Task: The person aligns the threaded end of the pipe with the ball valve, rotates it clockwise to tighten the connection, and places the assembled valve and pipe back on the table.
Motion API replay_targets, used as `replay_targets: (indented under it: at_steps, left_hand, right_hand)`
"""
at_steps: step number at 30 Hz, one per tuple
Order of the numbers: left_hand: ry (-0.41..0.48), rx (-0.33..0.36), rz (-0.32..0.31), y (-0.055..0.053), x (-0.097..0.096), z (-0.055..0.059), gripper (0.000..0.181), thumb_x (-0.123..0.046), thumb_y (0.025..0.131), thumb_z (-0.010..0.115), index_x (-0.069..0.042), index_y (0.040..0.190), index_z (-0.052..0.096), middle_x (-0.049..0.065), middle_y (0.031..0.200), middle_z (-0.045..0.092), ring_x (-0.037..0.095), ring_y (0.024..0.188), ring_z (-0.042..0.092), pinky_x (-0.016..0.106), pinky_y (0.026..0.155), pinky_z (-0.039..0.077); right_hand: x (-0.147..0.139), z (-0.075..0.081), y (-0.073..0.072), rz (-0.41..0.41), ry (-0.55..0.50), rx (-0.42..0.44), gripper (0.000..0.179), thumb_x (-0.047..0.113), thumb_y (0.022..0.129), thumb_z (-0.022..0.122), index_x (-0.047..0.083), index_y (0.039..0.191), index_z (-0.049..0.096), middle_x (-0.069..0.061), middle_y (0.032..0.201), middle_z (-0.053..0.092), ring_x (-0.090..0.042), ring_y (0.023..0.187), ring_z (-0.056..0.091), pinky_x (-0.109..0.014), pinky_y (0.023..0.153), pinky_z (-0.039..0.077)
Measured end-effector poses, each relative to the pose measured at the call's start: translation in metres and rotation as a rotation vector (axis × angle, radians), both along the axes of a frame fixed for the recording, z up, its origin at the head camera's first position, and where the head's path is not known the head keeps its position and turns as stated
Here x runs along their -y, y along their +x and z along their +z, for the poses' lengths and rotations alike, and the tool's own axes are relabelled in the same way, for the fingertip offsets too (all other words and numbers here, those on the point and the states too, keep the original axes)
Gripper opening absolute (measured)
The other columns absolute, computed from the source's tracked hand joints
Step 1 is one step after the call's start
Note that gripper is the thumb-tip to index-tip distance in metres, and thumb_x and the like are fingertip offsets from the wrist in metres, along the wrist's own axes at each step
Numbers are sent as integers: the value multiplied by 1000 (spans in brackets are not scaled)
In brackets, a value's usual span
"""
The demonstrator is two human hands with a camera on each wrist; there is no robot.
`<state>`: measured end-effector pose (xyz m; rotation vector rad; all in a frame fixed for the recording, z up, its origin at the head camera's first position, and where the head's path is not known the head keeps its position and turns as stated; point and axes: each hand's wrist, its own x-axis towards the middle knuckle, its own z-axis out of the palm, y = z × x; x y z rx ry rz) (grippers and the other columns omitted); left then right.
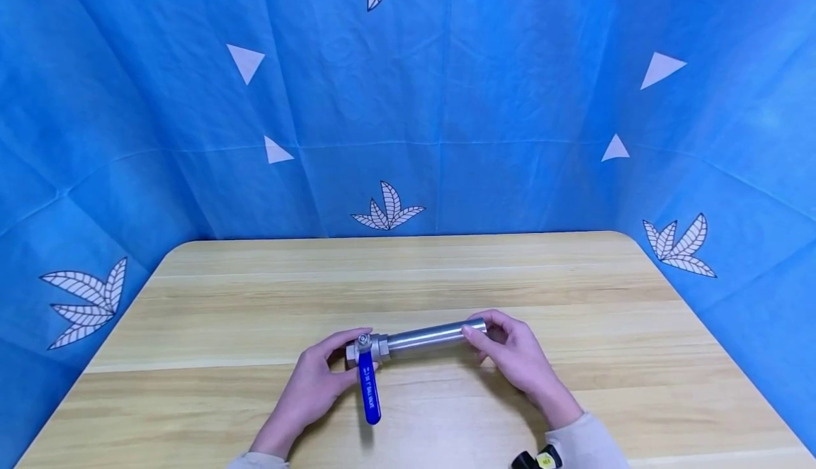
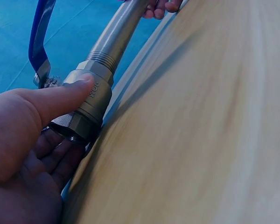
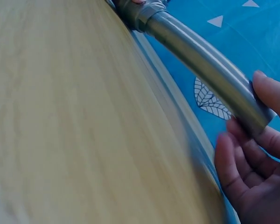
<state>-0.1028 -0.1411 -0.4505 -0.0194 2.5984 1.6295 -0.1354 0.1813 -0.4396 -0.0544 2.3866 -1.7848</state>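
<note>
A metal ball valve with a blue lever handle is joined to a straight steel pipe. Screw threads show where the pipe enters the valve. My left hand grips the valve body, thumb on the near side and fingers round the far side. At the pipe's free end my right hand pinches it between thumb and fingers. The pipe slants slightly up to the right in the head view, and the lever points toward me. In the left wrist view the valve's open end faces the palm.
The pieces are held over a light wood table; their shadow falls on its top. Blue cloth with white leaf and triangle prints hangs behind and at both sides. A black device with a yellow label sits at the right sleeve.
</note>
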Motion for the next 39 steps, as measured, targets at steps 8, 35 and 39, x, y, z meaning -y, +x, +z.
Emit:
replay_targets:
  at_steps: [8, 35, 39]
  left_hand:
    - [24, 9, 21, -1, -2, -1, 50, -14, 89, 88, -32, 134, 75, -2, 136, 76, 29, 136, 66, 55, 122, 49]
    - [19, -38, 82, -2, -4, 0, 49, -17, 92, 86, -29, 137, 74, 5, 142, 73, 34, 137, 66, 57, 122, 50]
    - [9, -12, 88, -2, -4, 1, 50, -17, 91, 87, -31, 138, 74, 5, 143, 73, 35, 142, 63, 58, 125, 46]
  right_hand:
    - [4, 0, 1, -51, 40, -14, 34, 32, 97, 81, 10, 122, 75, -7, 88, 64, -20, 70, 67, -24, 56, 51]
    - [5, 1, -1, -59, -94, -73, 43, 14, 93, 83, 3, 132, 69, -12, 106, 71, -21, 84, 71, -29, 76, 65]
    - [7, 3, -1, -87, -70, -61, 35, 18, 94, 84, 2, 123, 71, -8, 100, 71, -18, 82, 70, -29, 73, 65]
